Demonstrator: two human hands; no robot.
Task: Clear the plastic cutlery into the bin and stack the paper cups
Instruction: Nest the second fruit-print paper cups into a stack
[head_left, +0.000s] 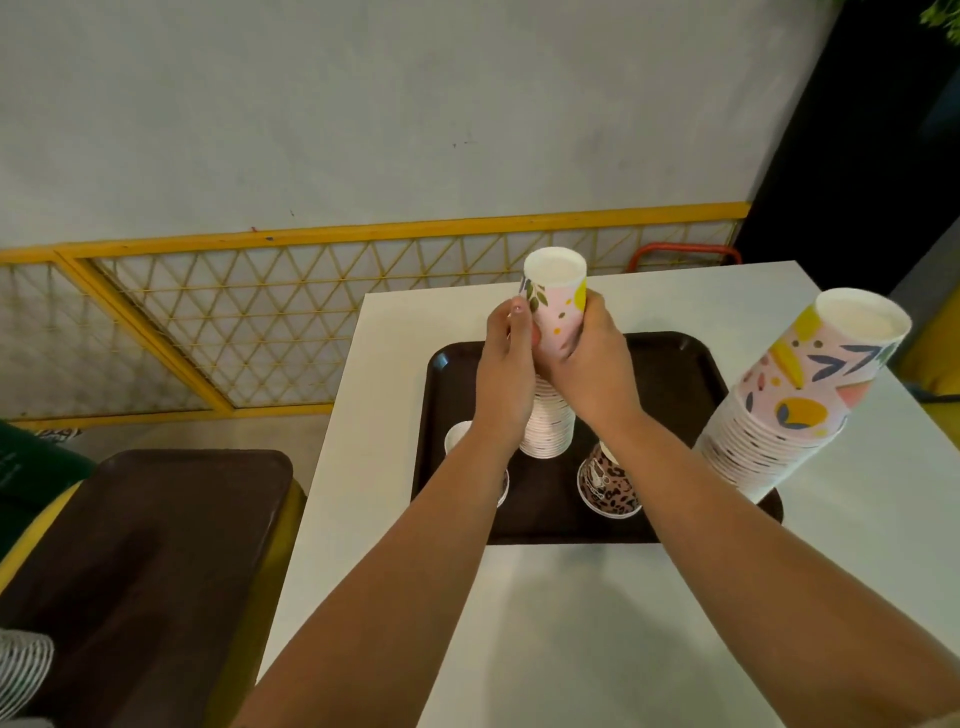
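Both my left hand (506, 358) and right hand (587, 358) wrap fingers round the tall cup stack (550, 364), standing on the brown tray (675, 374) (desk's twelve o'clock); another stack (795, 400) at three o'clock.

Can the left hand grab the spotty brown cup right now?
Probably not straight away. The left hand is busy gripping the middle cup stack together with the right hand, and the right forearm crosses just above the leopard-print cup on the tray.
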